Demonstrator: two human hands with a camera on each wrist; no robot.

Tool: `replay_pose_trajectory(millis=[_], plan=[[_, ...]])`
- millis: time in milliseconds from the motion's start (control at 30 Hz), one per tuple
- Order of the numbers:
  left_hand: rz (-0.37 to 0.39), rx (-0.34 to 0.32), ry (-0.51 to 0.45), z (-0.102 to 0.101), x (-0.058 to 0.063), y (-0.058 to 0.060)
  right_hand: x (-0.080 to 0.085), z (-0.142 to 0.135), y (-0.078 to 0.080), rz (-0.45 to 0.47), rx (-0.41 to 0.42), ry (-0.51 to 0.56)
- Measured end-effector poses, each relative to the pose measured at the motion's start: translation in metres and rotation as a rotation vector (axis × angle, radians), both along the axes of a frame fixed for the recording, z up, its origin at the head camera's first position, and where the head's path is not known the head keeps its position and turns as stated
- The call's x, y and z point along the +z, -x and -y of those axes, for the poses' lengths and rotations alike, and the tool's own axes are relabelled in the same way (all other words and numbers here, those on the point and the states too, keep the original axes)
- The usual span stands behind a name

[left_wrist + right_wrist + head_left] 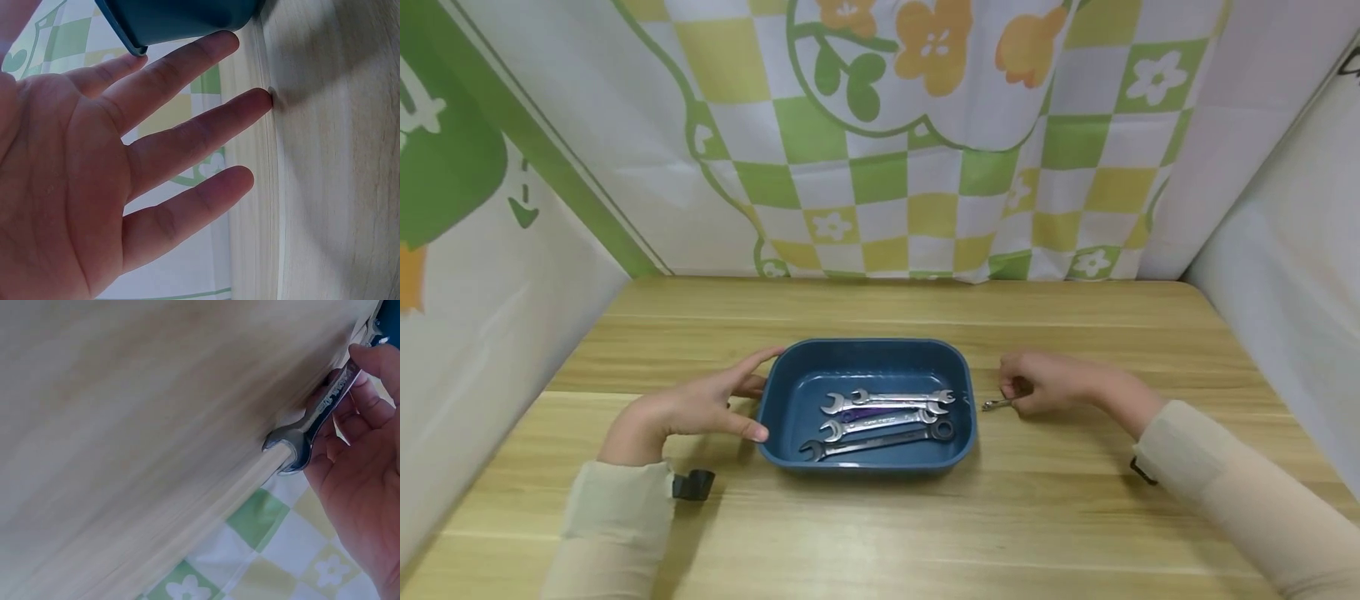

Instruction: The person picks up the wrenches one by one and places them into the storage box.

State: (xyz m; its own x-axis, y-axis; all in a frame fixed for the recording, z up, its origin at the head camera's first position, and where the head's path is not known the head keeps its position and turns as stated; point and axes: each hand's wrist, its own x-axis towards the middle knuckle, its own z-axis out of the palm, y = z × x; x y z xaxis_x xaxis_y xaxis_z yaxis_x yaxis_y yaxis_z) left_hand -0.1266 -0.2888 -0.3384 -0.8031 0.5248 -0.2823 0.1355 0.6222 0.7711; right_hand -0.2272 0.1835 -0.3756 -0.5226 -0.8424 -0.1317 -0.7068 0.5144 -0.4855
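A blue plastic bin (867, 467) holds several open-ended wrenches lying sideways. Nearest its front wall is a dark combination wrench (874, 443); silver wrenches (880, 423) and a partly covered purple wrench (861, 412) lie behind it. My left hand (700, 406) is at the bin's left side, thumb and a finger at the rim. Its fingers (187, 134) are straight and spread in the left wrist view. To the right of the bin, my right hand (1048, 383) pinches a silver wrench (331, 403) between thumb and fingers, low over the table. One end points toward the bin.
The wood-grain table (880, 533) extends around the bin. A checked, flower-printed cloth (880, 179) hangs along its back edge, with pale fabric walls on the left and right. Black wrist mounts (694, 485) stick out from the sleeves.
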Motion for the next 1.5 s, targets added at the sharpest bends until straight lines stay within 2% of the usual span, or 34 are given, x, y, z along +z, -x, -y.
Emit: replay_pose_trajectory(millis=[200,733,933,1233,1500], plan=[[0.015,0.013,0.009,-0.001,0.0,-0.001,-0.001,-0.007,0.0,0.042,-0.011,0.064],[-0.006,-0.005,-0.001,0.0,0.005,0.002,0.002,-0.016,0.001,0.057,-0.048,0.091],[0.004,0.003,-0.005,0.0,0.002,0.002,0.005,-0.014,-0.001,0.075,-0.066,0.103],[-0.012,-0.025,-0.027,-0.001,0.0,0.005,0.009,-0.012,-0.005,0.048,-0.054,0.158],[0.015,0.003,-0.018,0.002,0.0,0.001,0.016,-0.004,-0.003,-0.035,-0.005,0.173]])
